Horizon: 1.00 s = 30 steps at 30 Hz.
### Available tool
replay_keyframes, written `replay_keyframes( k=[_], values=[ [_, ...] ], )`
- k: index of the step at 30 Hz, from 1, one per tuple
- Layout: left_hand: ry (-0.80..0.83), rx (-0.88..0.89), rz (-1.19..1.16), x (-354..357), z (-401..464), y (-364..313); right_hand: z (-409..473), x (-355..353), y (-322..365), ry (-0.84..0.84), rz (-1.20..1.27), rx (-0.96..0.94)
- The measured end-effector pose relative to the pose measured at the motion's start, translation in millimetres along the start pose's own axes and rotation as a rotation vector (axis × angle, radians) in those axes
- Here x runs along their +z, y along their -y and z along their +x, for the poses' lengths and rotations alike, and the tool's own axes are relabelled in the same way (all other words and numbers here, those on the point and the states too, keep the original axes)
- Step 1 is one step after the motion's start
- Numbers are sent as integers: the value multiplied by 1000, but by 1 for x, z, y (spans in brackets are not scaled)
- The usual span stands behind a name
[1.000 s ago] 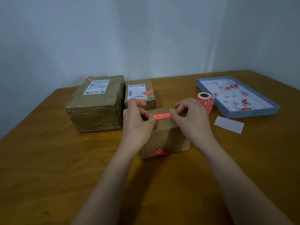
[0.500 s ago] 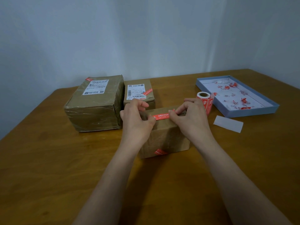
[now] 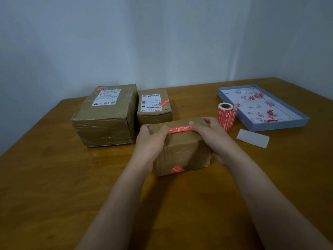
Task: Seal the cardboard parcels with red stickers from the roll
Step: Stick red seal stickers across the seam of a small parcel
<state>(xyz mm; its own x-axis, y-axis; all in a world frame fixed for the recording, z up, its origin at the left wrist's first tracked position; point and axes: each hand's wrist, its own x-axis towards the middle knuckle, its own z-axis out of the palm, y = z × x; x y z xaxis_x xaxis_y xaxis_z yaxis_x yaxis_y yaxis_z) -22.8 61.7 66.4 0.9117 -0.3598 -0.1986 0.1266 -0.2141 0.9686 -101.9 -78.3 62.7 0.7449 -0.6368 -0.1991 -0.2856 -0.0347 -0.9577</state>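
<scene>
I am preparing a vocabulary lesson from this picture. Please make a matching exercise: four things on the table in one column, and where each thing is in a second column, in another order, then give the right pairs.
Things
1. sticker roll
2. blue tray
3. white backing strip
4. largest parcel

Places
A. far left, beside the middle parcel
B. lying flat, in front of the tray
C. standing upright, just left of the tray
D. far right, with red scraps inside

Pairs: 1-C, 2-D, 3-B, 4-A
</scene>
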Motion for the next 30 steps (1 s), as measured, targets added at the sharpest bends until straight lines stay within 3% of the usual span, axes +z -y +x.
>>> replay_keyframes(
  k=[10, 14, 23, 30],
  values=[
    [105, 392, 88, -11, 4, 6, 5, -1, -10, -34, -74, -307],
    [129, 587, 268, -13, 4, 9, 6, 0, -13, -41, -85, -374],
    [89, 560, 239, -9, 5, 12, 0, -1, -14, 65, -126, -580],
    [-49, 564, 124, 2, 9, 19, 1, 2, -11, 19, -109, -515]
  ],
)
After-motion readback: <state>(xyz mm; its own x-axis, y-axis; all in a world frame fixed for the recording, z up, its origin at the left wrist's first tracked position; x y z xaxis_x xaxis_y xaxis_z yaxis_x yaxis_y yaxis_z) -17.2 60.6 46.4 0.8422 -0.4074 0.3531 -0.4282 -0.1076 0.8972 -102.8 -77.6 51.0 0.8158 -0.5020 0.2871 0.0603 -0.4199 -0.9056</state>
